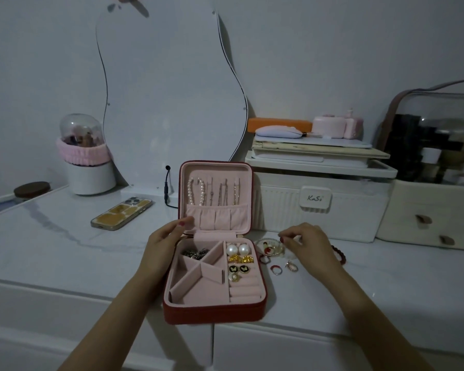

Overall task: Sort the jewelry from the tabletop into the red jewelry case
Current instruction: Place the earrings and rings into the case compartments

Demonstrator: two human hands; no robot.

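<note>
The red jewelry case [214, 314] lies open at the table's front, its pink lid upright. A pearl necklace [196, 191] and thin chains hang in the lid. Pearl earrings [237, 249], gold earrings [240, 259] and black butterfly studs [238, 269] fill the right slots, and silver pieces [196, 253] lie in the back-left compartment. My left hand [164, 242] grips the case's left side, thumb on the lid's corner. My right hand [308, 245] pinches thumb and forefinger over a small glass dish [272, 246]; anything between them is too small to see. Three rings [276, 269] lie loose beside the case.
A red bead bracelet [339, 254] lies behind my right wrist. A cream organiser box [316, 202] and a clear-lidded cosmetics box [434, 183] stand at the back right. A phone [122, 213], a cable [167, 188], a wavy mirror [169, 89] and a white pot [89, 178] are at the back left.
</note>
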